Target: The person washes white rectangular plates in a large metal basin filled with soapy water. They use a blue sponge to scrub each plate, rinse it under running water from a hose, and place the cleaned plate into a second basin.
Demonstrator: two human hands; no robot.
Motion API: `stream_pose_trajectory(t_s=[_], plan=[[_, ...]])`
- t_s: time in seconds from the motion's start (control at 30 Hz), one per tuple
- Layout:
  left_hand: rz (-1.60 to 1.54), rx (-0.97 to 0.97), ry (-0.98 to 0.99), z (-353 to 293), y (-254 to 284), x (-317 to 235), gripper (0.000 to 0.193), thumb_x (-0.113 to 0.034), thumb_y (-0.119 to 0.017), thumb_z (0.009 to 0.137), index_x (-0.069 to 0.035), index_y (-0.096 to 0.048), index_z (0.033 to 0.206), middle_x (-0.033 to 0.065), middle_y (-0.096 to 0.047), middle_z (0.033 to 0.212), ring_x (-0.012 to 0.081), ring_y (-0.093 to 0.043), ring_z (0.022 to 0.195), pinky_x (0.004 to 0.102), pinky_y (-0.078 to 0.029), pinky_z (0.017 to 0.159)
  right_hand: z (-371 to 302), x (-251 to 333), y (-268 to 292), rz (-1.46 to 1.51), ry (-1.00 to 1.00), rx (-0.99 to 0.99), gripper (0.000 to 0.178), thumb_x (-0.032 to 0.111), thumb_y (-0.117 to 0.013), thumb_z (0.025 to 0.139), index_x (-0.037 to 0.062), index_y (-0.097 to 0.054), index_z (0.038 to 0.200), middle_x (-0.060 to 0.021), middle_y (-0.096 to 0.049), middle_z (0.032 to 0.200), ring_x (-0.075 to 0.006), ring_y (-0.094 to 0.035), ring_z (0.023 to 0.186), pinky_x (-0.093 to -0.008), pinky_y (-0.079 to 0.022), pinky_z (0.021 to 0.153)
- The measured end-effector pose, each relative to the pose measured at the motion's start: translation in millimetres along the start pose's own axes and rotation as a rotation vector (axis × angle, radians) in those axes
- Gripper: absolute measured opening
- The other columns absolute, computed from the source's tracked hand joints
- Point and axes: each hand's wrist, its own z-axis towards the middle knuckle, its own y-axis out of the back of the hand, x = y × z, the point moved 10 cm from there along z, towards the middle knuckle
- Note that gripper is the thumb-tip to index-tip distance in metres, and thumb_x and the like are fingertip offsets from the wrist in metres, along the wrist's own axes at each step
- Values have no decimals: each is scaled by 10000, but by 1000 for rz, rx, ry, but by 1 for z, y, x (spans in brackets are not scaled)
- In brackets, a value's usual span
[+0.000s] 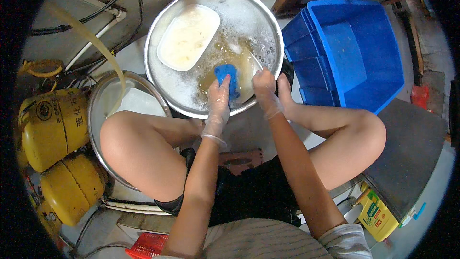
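A large round metal basin (150,84) of cloudy, foamy water stands before me. In a clear plastic glove, my left hand (219,96) grips a blue sponge (223,70) over the basin's near side. My right hand (264,84), gloved likewise, is closed round the handle of a pale spoon (255,59) at the right of the basin. The spoon's far end is partly under the water and hard to make out. A white rounded rectangular tub (189,36) sits in the basin at the upper left, with suds in it.
A blue plastic crate (347,57) stands right of the basin. Left is a second metal basin (94,129) with a hose (108,55) running into it, beside yellow gas cylinders (55,120). A yellow bottle (377,216) and a red basket (147,245) lie close to me.
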Motion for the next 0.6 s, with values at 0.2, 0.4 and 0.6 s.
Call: stream_pose_trajectory(t_s=[0.2,0.4,0.6], plan=[[90,-285,-191,-52,20,-25,357,-303,-523,821,44,-554,748,94,-544,629,175,-459,565,345,-390,565,-14,2,20,570,-82,284,290,164,-404,757,-66,-547,860,-184,-596,710,-268,-595,560,-319,-484,488],[72,-223,-375,-82,13,-84,286,-252,-514,826,24,-561,766,67,-530,643,145,-454,573,305,-398,561,-13,-33,15,829,-446,422,250,147,-398,764,-29,-564,827,-98,-578,619,-139,-555,463,-226,-424,350],[-108,-163,-456,-91,8,-127,200,-155,-507,816,36,-556,854,88,-561,726,153,-488,650,296,-404,616,-21,-55,-4,1036,-675,604,267,170,-337,830,-13,-519,894,-100,-556,594,-84,-447,398,-192,-372,338]])
